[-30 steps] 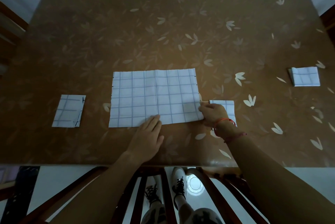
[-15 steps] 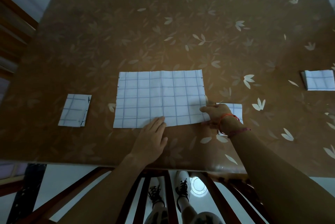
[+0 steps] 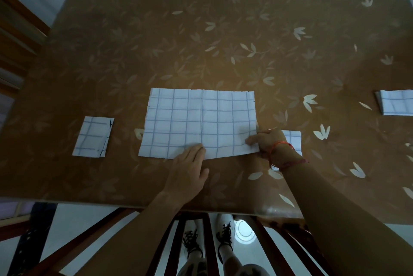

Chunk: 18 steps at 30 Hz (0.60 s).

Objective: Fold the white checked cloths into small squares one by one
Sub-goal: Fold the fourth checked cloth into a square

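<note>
The right hand (image 3: 267,141) has its fingers (image 3: 251,140) closed in a pinch on the near right corner of the half-folded checked cloth (image 3: 199,122). The left hand (image 3: 187,168) lies open and flat, holding nothing, its fingertips pressing the cloth's near edge to the bench (image 3: 201,40). If that press slips as the corner lifts, the layers could skew and the crease run crooked, or the wrist could nudge the folded cloth (image 3: 292,141) just behind the right fingers. No writing or labels are legible.

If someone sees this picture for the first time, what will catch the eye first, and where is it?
The large white checked cloth lies spread at the middle of the brown leaf-patterned table. The left hand presses flat on its near edge while the right hand pinches its near right corner. Smaller folded cloths lie to the left and at the far right.
</note>
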Each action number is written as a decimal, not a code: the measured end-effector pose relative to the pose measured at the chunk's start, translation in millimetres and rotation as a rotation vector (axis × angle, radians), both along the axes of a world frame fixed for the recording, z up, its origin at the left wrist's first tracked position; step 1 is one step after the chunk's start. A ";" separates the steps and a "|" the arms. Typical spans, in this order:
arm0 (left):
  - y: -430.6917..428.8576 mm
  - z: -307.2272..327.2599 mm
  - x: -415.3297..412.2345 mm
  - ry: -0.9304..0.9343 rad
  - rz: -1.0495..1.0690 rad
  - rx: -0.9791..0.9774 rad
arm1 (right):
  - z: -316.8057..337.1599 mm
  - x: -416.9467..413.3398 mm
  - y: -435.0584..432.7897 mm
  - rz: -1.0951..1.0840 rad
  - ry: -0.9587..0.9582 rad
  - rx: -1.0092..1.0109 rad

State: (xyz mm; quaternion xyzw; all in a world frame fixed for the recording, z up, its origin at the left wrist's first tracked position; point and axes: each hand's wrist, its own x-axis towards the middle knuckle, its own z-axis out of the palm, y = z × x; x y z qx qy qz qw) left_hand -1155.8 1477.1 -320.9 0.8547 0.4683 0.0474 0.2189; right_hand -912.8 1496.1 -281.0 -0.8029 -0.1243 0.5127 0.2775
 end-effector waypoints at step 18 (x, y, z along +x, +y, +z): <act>-10.1 -4.5 7.2 -0.051 0.041 -0.063 | 37.8 -38.9 -51.5 0.278 0.612 0.134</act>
